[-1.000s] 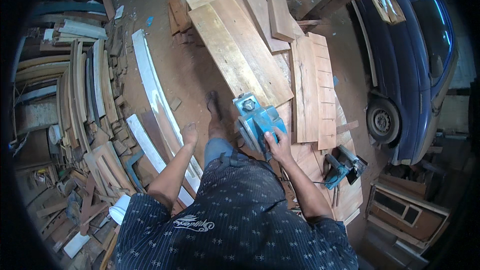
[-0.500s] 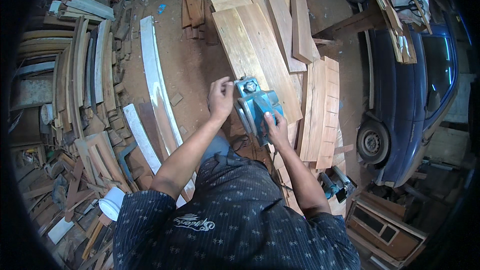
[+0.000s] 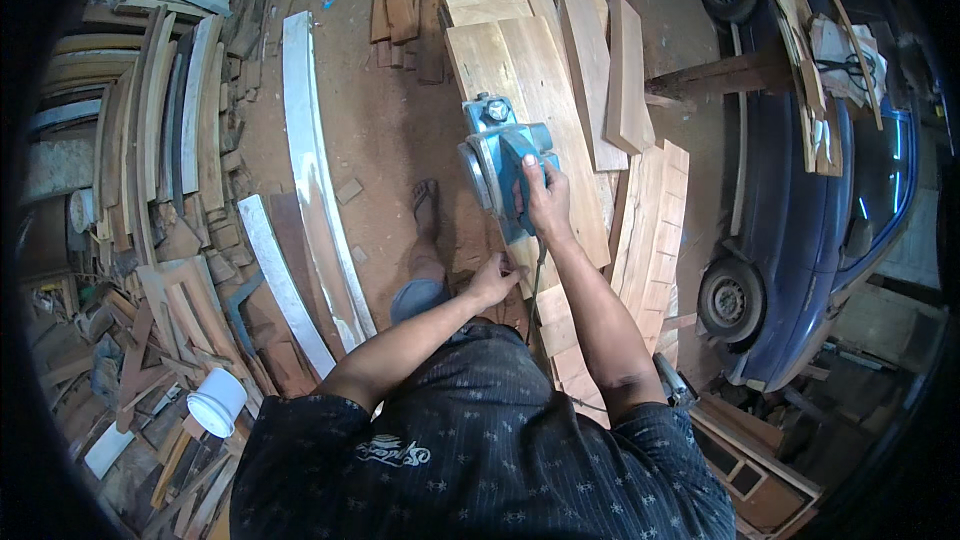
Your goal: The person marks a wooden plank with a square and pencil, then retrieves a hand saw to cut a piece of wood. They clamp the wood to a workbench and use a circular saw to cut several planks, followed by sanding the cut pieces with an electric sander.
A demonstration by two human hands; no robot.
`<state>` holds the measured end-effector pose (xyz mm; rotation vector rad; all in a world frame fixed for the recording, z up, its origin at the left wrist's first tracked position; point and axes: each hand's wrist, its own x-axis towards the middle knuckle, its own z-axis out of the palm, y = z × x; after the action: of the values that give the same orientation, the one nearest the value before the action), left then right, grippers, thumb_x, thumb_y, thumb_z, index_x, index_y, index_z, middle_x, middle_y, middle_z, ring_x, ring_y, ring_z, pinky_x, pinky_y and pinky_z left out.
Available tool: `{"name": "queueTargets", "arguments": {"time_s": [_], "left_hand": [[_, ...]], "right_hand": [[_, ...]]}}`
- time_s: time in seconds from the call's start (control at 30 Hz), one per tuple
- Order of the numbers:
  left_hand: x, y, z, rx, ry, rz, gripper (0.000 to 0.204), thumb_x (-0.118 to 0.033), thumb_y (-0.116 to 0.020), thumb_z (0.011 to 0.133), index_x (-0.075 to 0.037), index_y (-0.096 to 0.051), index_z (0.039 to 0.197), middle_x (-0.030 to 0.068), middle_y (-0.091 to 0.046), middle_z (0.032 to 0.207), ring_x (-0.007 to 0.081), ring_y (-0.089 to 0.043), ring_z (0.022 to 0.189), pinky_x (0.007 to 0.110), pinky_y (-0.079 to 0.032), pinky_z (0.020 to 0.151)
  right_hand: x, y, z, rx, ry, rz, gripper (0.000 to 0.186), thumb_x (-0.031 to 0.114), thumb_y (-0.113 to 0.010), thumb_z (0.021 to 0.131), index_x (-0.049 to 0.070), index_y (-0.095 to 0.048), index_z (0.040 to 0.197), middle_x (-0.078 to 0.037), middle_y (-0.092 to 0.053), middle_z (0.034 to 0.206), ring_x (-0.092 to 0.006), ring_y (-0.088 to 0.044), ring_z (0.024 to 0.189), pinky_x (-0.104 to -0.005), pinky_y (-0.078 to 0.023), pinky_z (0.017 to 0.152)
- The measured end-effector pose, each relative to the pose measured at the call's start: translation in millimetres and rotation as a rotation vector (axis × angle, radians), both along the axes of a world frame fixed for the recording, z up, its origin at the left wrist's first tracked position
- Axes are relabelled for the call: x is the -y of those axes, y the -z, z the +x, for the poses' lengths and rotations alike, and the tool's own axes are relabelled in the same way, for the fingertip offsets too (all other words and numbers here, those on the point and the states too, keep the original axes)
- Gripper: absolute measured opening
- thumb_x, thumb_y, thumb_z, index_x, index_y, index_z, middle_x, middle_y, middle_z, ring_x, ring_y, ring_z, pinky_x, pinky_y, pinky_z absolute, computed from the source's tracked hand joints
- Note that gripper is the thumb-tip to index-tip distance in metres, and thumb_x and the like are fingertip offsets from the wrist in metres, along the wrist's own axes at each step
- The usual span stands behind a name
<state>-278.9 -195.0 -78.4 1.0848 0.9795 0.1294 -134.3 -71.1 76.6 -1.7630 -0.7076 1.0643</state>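
Blue planer (image 3: 505,172) gripped by right hand (image 3: 545,202).

Dirt floor (image 3: 390,130), scrap wood heap (image 3: 150,190) left, blue car (image 3: 800,240) right, white bucket (image 3: 217,401)

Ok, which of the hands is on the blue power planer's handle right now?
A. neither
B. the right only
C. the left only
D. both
B: the right hand grips the handle of the blue power planer on the long plank, while the left hand sits apart, down at the plank's near end.
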Motion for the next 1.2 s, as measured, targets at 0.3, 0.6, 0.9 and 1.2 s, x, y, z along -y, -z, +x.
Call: {"name": "queueTargets", "arguments": {"time_s": [0.3,0.6,0.9,1.2], "left_hand": [[-16,-25,5,-0.205,0.210,0.064,0.068,-0.043,-0.067,0.094,0.008,-0.044,0.132,0.0286,-0.065,0.118,0.0419,-0.064,0.113,0.047,-0.049,0.097],[-24,-24,7,-0.251,0.447,0.163,0.080,-0.046,-0.058,0.095,0.019,-0.033,0.135,0.0418,-0.054,0.127,0.0494,-0.055,0.123,0.048,-0.046,0.103],[-30,-40,1,-0.288,0.436,0.166,0.069,-0.045,-0.061,0.094,0.012,-0.041,0.130,0.0376,-0.054,0.130,0.0472,-0.056,0.121,0.046,-0.045,0.104],[-46,-6,-21,0.062,0.116,-0.219,0.037,-0.031,-0.058,0.102,0.004,-0.062,0.113,0.0136,-0.067,0.113,0.0206,-0.067,0.088,0.032,-0.054,0.077]], "right_hand": [[-100,13,8,0.029,0.007,0.007,0.049,0.049,-0.056,0.101,0.001,-0.062,0.093,-0.004,-0.057,0.064,-0.0119,-0.052,0.048,-0.0278,-0.041,0.043],[-225,21,20,0.048,0.017,0.038,0.058,0.056,-0.057,0.099,0.000,-0.065,0.085,-0.007,-0.059,0.066,-0.0136,-0.054,0.049,-0.0287,-0.042,0.043],[-263,14,29,0.011,-0.023,0.032,0.058,0.057,-0.056,0.098,0.000,-0.066,0.087,-0.007,-0.060,0.066,-0.0148,-0.056,0.051,-0.0306,-0.045,0.046],[-117,18,37,0.038,0.022,0.009,0.053,0.054,-0.057,0.099,0.003,-0.067,0.088,-0.005,-0.061,0.067,-0.0137,-0.057,0.053,-0.0308,-0.044,0.048]]}}
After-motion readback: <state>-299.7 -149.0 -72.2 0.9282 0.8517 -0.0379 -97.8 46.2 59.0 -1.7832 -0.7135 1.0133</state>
